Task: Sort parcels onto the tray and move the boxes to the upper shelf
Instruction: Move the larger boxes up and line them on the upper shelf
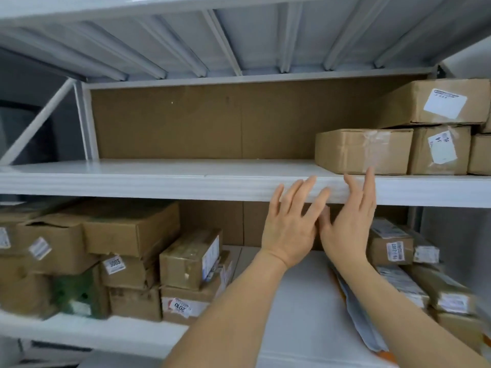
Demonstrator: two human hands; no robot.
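Both hands, left hand [288,232] and right hand [348,227], hover empty with fingers spread at frame centre. The taped box [362,151] lies on the upper shelf [159,179], centre right, long axis left-right.

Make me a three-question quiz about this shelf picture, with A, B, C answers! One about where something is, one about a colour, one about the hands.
1. Where on the upper shelf do the boxes sit?
A. left end
B. right end
C. middle

2. What colour is the shelf?
A. white
B. red
C. black

3. What are the hands doing?
A. gripping a box
B. making fists
C. open, holding nothing

Answers:
1 B, the taped box and its neighbours crowd the right end.
2 A, its boards and front edge are white.
3 C, the left hand and right hand show spread, empty fingers.
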